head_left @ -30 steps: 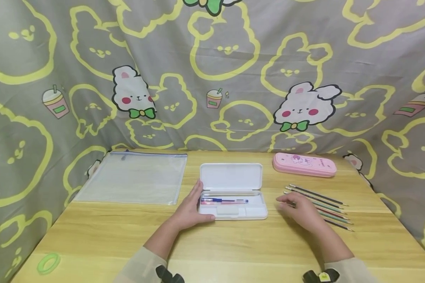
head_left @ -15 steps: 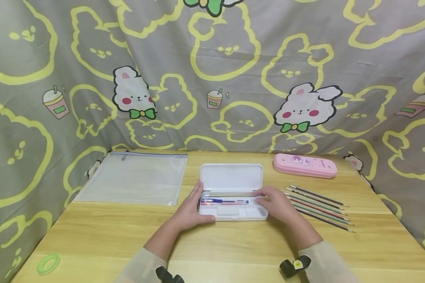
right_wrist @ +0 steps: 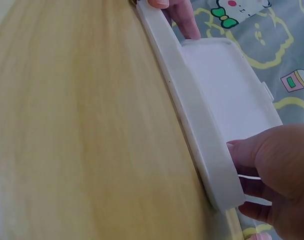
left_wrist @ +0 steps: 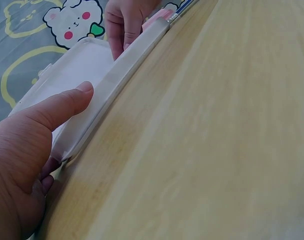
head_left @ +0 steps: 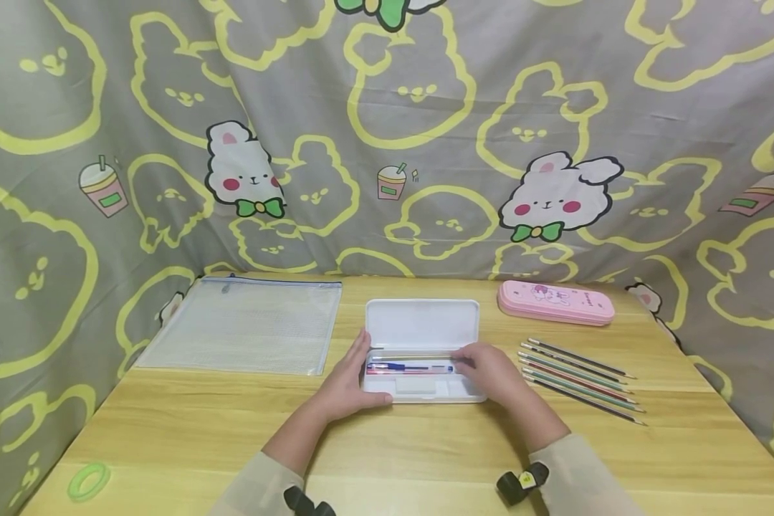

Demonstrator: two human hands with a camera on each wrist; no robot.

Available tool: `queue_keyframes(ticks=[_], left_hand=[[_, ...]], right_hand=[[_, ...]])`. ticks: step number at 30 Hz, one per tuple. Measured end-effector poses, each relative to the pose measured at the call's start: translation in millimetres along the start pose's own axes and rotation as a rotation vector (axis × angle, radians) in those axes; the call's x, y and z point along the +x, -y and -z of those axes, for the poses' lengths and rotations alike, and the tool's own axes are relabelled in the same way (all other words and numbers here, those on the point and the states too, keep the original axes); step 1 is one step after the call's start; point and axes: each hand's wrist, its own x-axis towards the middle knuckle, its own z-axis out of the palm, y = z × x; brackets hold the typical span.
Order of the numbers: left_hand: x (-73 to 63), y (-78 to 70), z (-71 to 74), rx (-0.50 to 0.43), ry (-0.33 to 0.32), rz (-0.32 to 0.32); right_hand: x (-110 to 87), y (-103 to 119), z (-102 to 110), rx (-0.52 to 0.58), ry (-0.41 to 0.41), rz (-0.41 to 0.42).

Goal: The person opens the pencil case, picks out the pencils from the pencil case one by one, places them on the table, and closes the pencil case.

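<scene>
A white pencil case (head_left: 471, 390) stands with its lid (head_left: 422, 322) raised. Inside lie a blue-capped pen (head_left: 396, 367), a reddish pen below it, a thin pencil along the back and a white eraser (head_left: 416, 386). My left hand (head_left: 343, 383) grips the case's left end, thumb over the front wall. My right hand (head_left: 493, 373) reaches in at the right end, thumb and fingertips at the ends of the pencil and pens. In the right wrist view the front wall (right_wrist: 192, 115) hides those fingertips; I cannot tell whether they pinch anything.
Several pencils (head_left: 583, 380) lie fanned out right of the case. A pink pencil case (head_left: 555, 302) lies behind them. A clear zip pouch (head_left: 245, 326) lies flat at the back left, and a green ring (head_left: 89, 481) near the left front. A patterned curtain (head_left: 387, 143) hangs behind the table.
My right hand has moved left from beside the pencils into the right end of the white case, its fingertips now further in. The left hand has stayed put on the case.
</scene>
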Motion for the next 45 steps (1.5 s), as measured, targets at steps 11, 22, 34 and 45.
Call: queue_keyframes(ticks=[11,22,34,45], left_hand=[[-0.3,0.7,-1.4,0.009,0.007,0.007],[0.8,0.7,-1.6,0.003,0.006,0.002],[1.4,1.4,-1.1,0.005,0.004,-0.002],[0.1,1.0,-0.2,0.0,0.002,0.0]], right_hand=[[4.5,8.3,-6.1,-0.169,-0.027,0.025],[9.0,6.8,-6.1,-0.143,0.005,0.001],[6.8,-7.3,-5.6,-0.002,-0.01,0.03],[-9.8,-28.0,15.2,0.107,-0.074,0.16]])
